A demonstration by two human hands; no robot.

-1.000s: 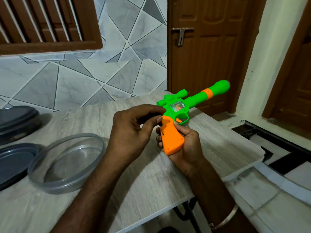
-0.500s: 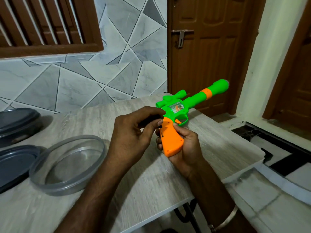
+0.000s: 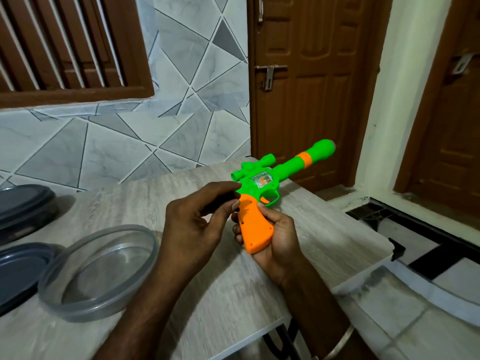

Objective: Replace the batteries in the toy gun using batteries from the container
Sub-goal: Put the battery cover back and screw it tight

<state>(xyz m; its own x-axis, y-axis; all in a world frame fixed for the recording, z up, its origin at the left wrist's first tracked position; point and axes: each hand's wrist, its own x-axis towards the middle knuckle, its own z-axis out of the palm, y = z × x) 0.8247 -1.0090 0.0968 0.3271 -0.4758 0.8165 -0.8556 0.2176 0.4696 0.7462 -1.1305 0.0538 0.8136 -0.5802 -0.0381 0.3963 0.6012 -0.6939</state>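
My right hand point(image 3: 278, 240) grips the orange handle of the green and orange toy gun point(image 3: 262, 188) from below, above the table's right part. Its barrel points up and to the right. My left hand point(image 3: 192, 224) is at the back of the handle, with thumb and fingers pinching a small dark object point(image 3: 219, 203). That object is mostly hidden, so I cannot tell what it is. The clear round container point(image 3: 78, 307) sits on the table to the left, with nothing visible inside.
A dark grey lid point(image 3: 18, 274) lies left of the clear container. Behind it at the far left stands a second, lidded dark container point(image 3: 23, 206). The pale wood-grain table point(image 3: 233, 302) ends just right of my hands, above a tiled floor. A brown door point(image 3: 311, 87) stands behind.
Both hands and the gun have stayed almost where they were. My left fingers still work at the back of the handle.
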